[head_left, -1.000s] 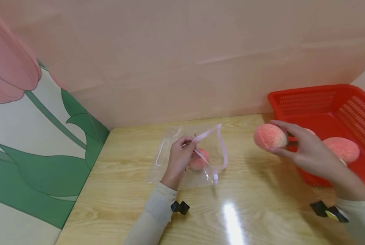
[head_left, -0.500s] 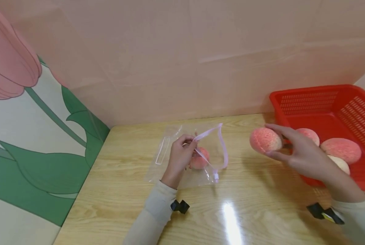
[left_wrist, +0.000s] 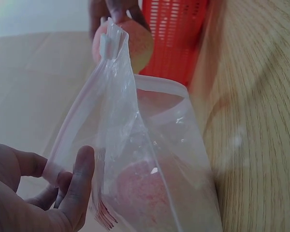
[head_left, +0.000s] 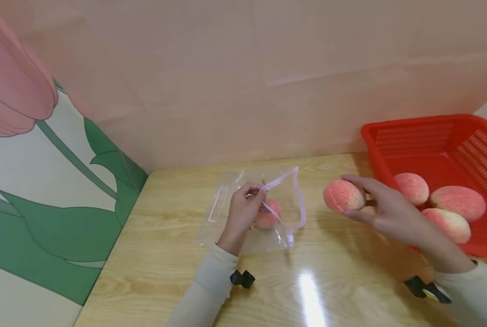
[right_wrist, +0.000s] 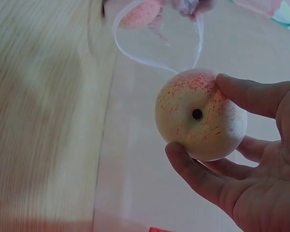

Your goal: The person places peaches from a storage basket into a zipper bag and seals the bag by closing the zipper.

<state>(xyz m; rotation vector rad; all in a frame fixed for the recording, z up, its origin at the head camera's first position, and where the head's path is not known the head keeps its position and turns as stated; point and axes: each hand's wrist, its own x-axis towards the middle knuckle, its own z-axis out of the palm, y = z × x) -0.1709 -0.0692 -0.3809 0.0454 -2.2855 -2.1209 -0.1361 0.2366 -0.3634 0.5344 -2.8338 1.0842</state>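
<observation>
My left hand pinches the lilac rim of a clear zip bag, whose mouth gapes toward the right. Inside the bag lies a pink peach, partly behind the rim; the left wrist view shows it blurred through the plastic. Above the table, between bag and basket, my right hand grips another peach by its sides with thumb and fingers. In the right wrist view this peach turns its pale end with a small dark hole to the camera. A white slider sits at one end of the zip.
A red plastic basket stands on the right with three peaches in it, one of them a pink peach. The wooden table meets a wall behind, and a tulip-patterned panel borders its left side.
My right hand has carried its peach leftward and slightly down, away from the basket and nearer the bag mouth. The basket's peaches show more fully. My left hand has stayed at the rim.
</observation>
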